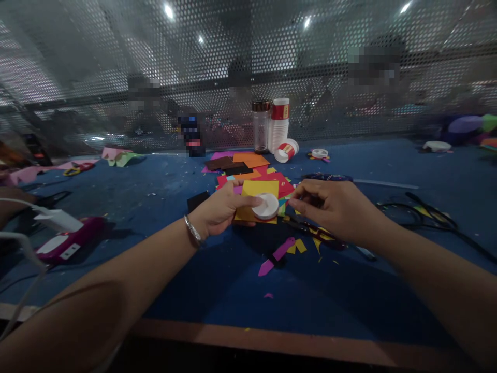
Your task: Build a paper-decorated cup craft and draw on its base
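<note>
My left hand (229, 204), with a silver bracelet at the wrist, is closed round a yellow paper sheet (254, 187). Its thumb presses a shallow, round white piece (268, 207), like the bottom of a paper cup, flat against the sheet. Just right of these, the thumb and fingers of my right hand (328, 204) are pinched together; anything between them is too small to make out. Beneath that hand lies a dark, long tool (310, 228), its kind unclear, among yellow scraps (298, 246). Coloured paper (272, 181) spreads behind my left hand.
Stacked paper cups (280, 127) and a clear jar (261, 129) stand at the back, near a tipped cup (286, 151). On the left are a purple power strip (72, 243) with white plugs and yellow-red scissors (78, 168). A black cable (435, 217) lies right.
</note>
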A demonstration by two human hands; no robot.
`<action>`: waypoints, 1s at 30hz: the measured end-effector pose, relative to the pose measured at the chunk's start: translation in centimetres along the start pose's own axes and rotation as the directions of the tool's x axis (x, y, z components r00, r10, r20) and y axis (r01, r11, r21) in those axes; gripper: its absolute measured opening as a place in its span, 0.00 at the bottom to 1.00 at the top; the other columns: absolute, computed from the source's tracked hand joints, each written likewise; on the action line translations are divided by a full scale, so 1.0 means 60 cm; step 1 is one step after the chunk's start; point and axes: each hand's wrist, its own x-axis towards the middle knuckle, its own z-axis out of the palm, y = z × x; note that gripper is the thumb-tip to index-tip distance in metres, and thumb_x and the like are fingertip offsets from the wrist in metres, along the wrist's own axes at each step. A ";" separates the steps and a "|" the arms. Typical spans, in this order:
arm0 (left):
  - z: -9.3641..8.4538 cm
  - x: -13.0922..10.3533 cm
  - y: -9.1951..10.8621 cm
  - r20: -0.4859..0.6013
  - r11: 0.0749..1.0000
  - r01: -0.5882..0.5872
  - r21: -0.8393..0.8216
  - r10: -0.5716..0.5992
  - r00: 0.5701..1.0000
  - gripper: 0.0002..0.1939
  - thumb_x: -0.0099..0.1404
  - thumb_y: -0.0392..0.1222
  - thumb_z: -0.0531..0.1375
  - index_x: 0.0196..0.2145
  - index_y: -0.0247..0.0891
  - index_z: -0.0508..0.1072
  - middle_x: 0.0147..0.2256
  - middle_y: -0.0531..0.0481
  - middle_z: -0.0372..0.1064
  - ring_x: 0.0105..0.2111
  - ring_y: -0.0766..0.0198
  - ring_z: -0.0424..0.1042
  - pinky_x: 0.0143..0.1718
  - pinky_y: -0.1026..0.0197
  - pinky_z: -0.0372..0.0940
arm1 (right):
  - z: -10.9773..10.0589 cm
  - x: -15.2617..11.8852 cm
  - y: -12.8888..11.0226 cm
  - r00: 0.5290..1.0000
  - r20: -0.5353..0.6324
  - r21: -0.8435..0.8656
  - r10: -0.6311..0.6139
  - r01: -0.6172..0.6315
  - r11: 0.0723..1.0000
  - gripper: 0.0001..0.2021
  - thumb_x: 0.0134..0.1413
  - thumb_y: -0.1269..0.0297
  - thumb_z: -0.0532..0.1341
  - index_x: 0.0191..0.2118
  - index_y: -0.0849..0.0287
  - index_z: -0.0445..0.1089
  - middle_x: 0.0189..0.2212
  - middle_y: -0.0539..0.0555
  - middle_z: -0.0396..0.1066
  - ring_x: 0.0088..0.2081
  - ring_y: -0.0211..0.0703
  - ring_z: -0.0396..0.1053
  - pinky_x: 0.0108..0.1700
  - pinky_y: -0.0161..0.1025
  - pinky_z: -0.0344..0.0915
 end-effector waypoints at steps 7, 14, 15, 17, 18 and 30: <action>-0.006 0.006 0.004 -0.117 0.999 -0.040 0.010 0.041 0.992 0.36 0.54 0.32 0.70 0.56 0.40 0.59 0.44 0.44 0.76 0.27 0.62 0.76 0.22 0.62 0.72 | 0.012 -0.006 -0.010 0.983 0.182 0.095 -0.038 0.020 0.995 0.06 0.59 0.64 0.58 0.34 0.58 0.71 0.24 0.48 0.71 0.25 0.38 0.67 0.29 0.35 0.60; -0.018 0.016 0.000 -0.185 0.985 -0.095 0.146 0.122 0.975 0.36 0.57 0.33 0.69 0.58 0.40 0.57 0.41 0.44 0.75 0.28 0.62 0.77 0.23 0.62 0.72 | 0.028 -0.018 -0.027 0.878 0.396 0.041 -0.267 0.274 0.961 0.06 0.57 0.63 0.64 0.39 0.58 0.74 0.36 0.54 0.75 0.36 0.44 0.70 0.37 0.38 0.63; -0.020 0.018 0.000 -0.182 0.986 -0.092 0.139 0.117 0.976 0.35 0.57 0.33 0.69 0.58 0.40 0.58 0.40 0.45 0.75 0.28 0.62 0.77 0.23 0.62 0.72 | 0.029 -0.020 -0.030 0.859 0.418 0.046 -0.294 0.303 0.952 0.07 0.57 0.62 0.64 0.39 0.58 0.74 0.37 0.55 0.74 0.38 0.45 0.69 0.39 0.39 0.63; -0.022 0.020 0.001 -0.152 0.992 -0.078 0.098 0.092 0.984 0.32 0.59 0.33 0.68 0.56 0.40 0.59 0.40 0.45 0.76 0.28 0.61 0.77 0.23 0.62 0.73 | 0.031 -0.022 -0.034 0.832 0.457 0.059 -0.315 0.326 0.944 0.07 0.57 0.63 0.64 0.40 0.59 0.74 0.39 0.56 0.73 0.39 0.46 0.69 0.41 0.40 0.64; -0.023 0.021 0.001 -0.129 0.995 -0.069 0.073 0.078 0.989 0.30 0.59 0.33 0.68 0.55 0.40 0.60 0.41 0.45 0.76 0.28 0.61 0.77 0.22 0.62 0.73 | 0.032 -0.023 -0.036 0.824 0.469 0.066 -0.318 0.327 0.943 0.08 0.57 0.64 0.64 0.41 0.59 0.74 0.39 0.56 0.72 0.40 0.47 0.69 0.42 0.41 0.64; -0.022 0.020 0.010 0.005 0.996 0.037 -0.077 -0.037 0.999 0.10 0.65 0.34 0.61 0.45 0.32 0.75 0.40 0.41 0.78 0.34 0.60 0.78 0.25 0.65 0.72 | 0.027 -0.023 -0.036 0.824 0.501 0.116 -0.267 0.242 0.963 0.07 0.58 0.65 0.65 0.42 0.58 0.74 0.40 0.56 0.72 0.39 0.44 0.69 0.42 0.39 0.65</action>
